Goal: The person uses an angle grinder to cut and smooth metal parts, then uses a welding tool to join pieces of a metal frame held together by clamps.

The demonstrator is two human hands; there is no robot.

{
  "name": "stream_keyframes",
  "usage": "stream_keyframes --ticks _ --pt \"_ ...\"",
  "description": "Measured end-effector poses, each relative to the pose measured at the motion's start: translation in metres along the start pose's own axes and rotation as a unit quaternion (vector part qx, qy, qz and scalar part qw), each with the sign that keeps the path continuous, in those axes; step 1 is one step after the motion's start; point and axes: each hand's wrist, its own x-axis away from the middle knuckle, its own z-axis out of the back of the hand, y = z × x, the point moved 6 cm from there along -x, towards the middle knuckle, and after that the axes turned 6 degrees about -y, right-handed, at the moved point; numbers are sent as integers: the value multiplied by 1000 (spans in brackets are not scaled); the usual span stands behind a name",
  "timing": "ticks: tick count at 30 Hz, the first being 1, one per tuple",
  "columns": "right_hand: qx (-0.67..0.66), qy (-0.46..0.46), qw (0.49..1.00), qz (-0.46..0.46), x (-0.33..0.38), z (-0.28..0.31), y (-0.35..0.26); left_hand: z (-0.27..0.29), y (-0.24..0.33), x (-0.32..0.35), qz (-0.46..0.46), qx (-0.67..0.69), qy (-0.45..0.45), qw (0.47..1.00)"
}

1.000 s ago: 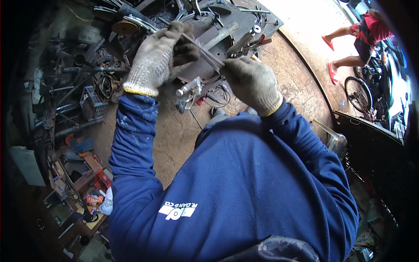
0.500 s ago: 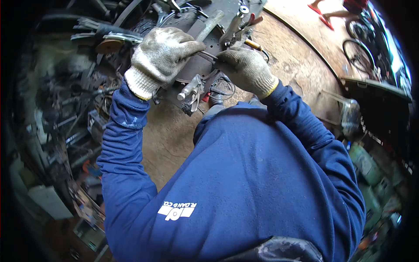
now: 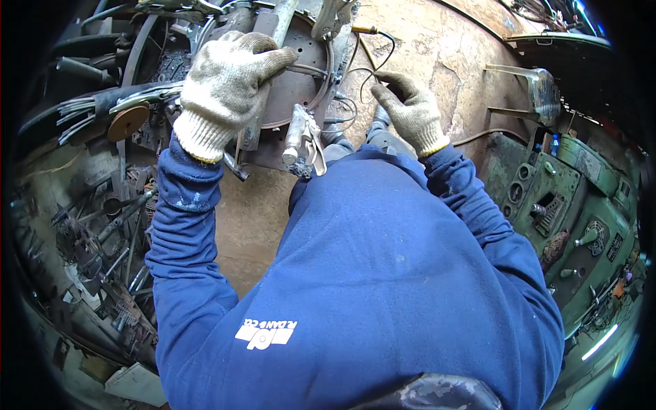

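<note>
Both my hands wear off-white knitted work gloves, the left one stained grey. My left hand [image 3: 229, 89] is closed above a dark metal workbench plate [image 3: 277, 109], its thumb and fingertips pinching a thin bent metal rod [image 3: 309, 70]. The rod's far end reaches a curved metal strip at the plate's right edge. My right hand [image 3: 410, 109] is off to the right of the plate, thumb and forefinger apart, nothing visible between them. A thin dark cable [image 3: 365, 70] passes close to its fingertips. Locking pliers [image 3: 316, 143] beside a short grey metal cylinder [image 3: 294, 140] sit at the plate's near edge.
A metal clamp [image 3: 335, 19] stands at the plate's far edge, near a yellow-handled tool [image 3: 365, 29]. Left lie piled metal scraps [image 3: 102, 239] and a brown disc [image 3: 128, 123]. A green machine [image 3: 547, 198] and an upturned plastic stool [image 3: 540, 96] are on the right.
My right hand has let go of the rod and drawn away to the right, its fingers parting. My left hand keeps its pinch. The view has turned, bringing the green machine into sight.
</note>
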Motion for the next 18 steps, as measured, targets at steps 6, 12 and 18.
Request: stream_keyframes --ticks 6,12,18 --pt "76 -31 993 83 -21 -25 -52 -2 5 -2 14 -5 2 1000" --pt "168 -40 977 129 -43 -48 -51 -2 5 -4 26 -3 10 1000" --pt "205 -57 965 152 -46 -51 -59 -10 -3 0 14 19 1 1000"
